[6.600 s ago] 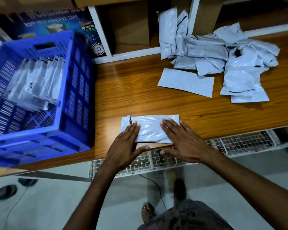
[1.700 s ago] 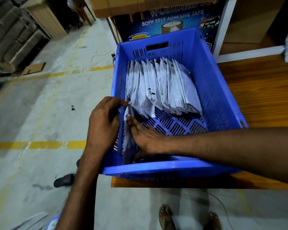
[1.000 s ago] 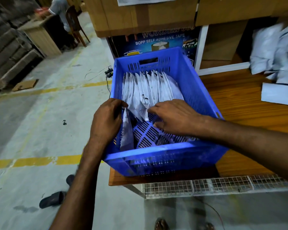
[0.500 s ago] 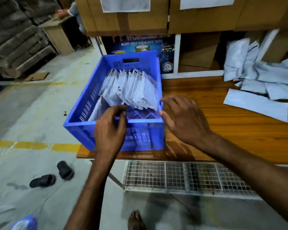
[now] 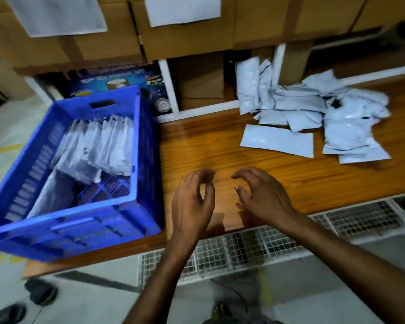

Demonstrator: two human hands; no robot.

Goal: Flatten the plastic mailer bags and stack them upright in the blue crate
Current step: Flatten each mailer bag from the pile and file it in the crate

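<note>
Wide wooden table (image 5: 208, 146) fills the view, and on its left end sits the blue crate (image 5: 75, 232), its near corner seeming to hang past the table edge. Far right, the pile of unflattened mailer bags (image 5: 337, 113) sprawls against the shelf, puffy and crumpled, plenty yet to do. Inside the crate, a row of flattened mailers (image 5: 98, 141) stands on edge toward the far end, leaning; one slumped mailer (image 5: 54, 195) rests apart against the near left wall. In front of the pile lies a single flat mailer (image 5: 276, 141), likely the next candidate.

Now the hands: the left hand (image 5: 192, 202) and right hand (image 5: 264, 197) hover over bare wood between crate and pile, both empty, fingers loosely curled, gripping nothing.

The dangers from here? The row has open crate floor in front of it, so a careless push when slotting the next bag could tip the whole lot down flat. Bags in that pile look full of trapped air; press them too briefly and they may spring back and crowd the row. The plastic looks slick, so dragging one out could send neighbours sliding off the table. And leaning on that overhanging crate corner could shift the crate.
</note>
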